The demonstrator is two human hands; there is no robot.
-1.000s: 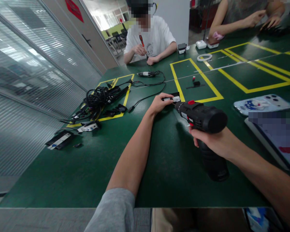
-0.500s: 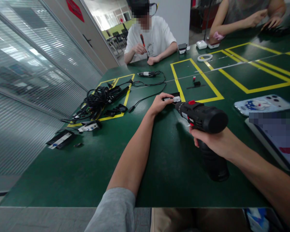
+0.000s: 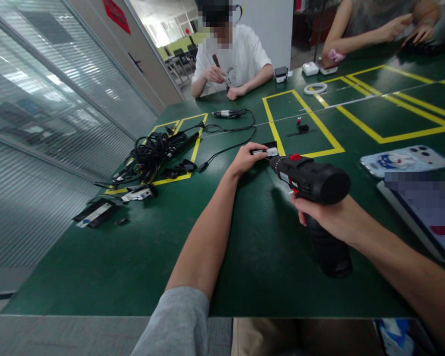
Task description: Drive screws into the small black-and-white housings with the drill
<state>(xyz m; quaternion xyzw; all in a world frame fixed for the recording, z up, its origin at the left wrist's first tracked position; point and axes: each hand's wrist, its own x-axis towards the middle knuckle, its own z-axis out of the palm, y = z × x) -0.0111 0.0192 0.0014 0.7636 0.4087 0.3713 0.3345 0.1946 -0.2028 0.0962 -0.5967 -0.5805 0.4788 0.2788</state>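
Note:
My right hand (image 3: 321,212) is wrapped round the grip of a black cordless drill (image 3: 311,178) with red details. The drill points to the left and away from me, its tip close against a small black part with a white piece on it (image 3: 271,151). I cannot tell whether the bit sits in a hole or on a screw. My left hand (image 3: 246,157) rests on the green table and presses that part with its fingers, which cover the part's left side. Beneath the fingers, part of its surface is hidden.
Tangled black cables (image 3: 152,151) lie at the left, near a black-and-white flat piece (image 3: 96,212). A phone (image 3: 404,160) and a tablet-like device (image 3: 422,212) lie at the right. Across the table (image 3: 133,267), a person (image 3: 232,59) holds a screwdriver; another person sits far right.
Almost nothing differs: my hands, the drill and the part keep their places. The view has shifted very slightly. The screwdriver across the table has tilted a little.

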